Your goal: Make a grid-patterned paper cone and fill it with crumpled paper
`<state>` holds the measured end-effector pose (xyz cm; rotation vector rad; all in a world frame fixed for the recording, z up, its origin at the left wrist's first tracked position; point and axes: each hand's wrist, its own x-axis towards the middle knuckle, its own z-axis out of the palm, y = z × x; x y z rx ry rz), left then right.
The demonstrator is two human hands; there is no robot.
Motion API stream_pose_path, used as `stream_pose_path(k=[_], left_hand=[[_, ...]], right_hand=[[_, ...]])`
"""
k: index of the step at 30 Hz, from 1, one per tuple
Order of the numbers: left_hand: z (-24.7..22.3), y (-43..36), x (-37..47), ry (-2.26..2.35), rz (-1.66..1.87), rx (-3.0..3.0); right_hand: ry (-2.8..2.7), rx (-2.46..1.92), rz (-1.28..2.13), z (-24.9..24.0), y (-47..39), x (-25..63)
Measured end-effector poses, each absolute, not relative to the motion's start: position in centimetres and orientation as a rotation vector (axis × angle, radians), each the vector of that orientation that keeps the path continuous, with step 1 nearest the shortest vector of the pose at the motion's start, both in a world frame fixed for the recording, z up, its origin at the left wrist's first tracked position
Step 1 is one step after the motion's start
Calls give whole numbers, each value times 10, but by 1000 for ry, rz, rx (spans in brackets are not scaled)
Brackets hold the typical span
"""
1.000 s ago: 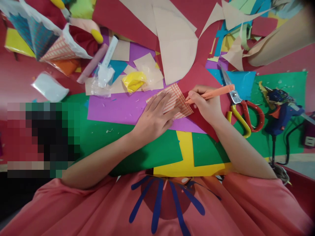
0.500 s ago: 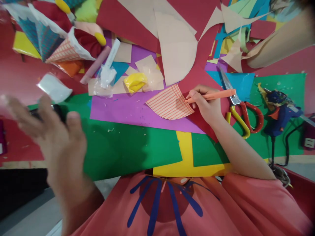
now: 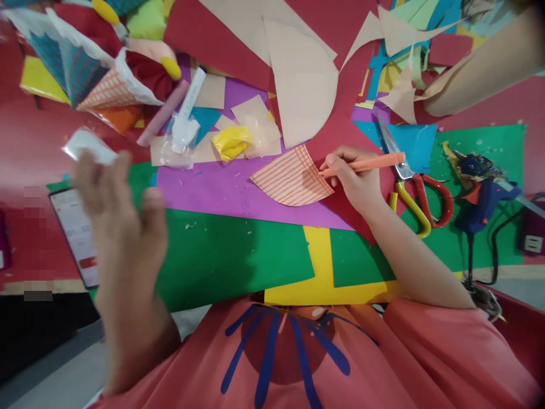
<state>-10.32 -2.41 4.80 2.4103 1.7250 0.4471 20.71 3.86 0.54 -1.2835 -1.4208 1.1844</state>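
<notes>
My right hand (image 3: 355,176) grips an orange marker (image 3: 377,163), its tip at the right edge of a cream paper wedge (image 3: 285,179). Orange stripes run across that wedge, with crossing lines only near its right side. It lies on a purple sheet (image 3: 204,190). My left hand (image 3: 128,227) is raised at the left, blurred, fingers apart and holding nothing. Beside and partly behind it lies a phone (image 3: 74,227) with its screen lit. Scissors (image 3: 409,176) with red and yellow handles lie just right of my right hand.
A blue glue gun (image 3: 481,207) rests on green sheet at the right, its cord running down. Paper cones (image 3: 113,85) stand at upper left, near a white marker (image 3: 193,91) and a yellow packet (image 3: 232,142). A large cream cutout (image 3: 302,85) and paper scraps (image 3: 402,94) lie farther back.
My left hand has moved right, away from the phone, whose screen is now lit and in view. My right hand, the marker and the striped wedge look nearly unchanged.
</notes>
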Motion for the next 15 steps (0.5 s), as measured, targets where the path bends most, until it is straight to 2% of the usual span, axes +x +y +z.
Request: stream_pose_path(k=[2, 7, 15], left_hand=[[47, -16, -77, 1741, 371, 2345], [38, -4, -9, 1154, 217, 2675], [3, 7, 15, 1125, 352, 2685]], right_hand=[[-1422, -1278, 1181, 6, 38, 207], [-1441, -1270, 1175, 9, 36, 207], [-1412, -1277, 1174, 7, 36, 206]])
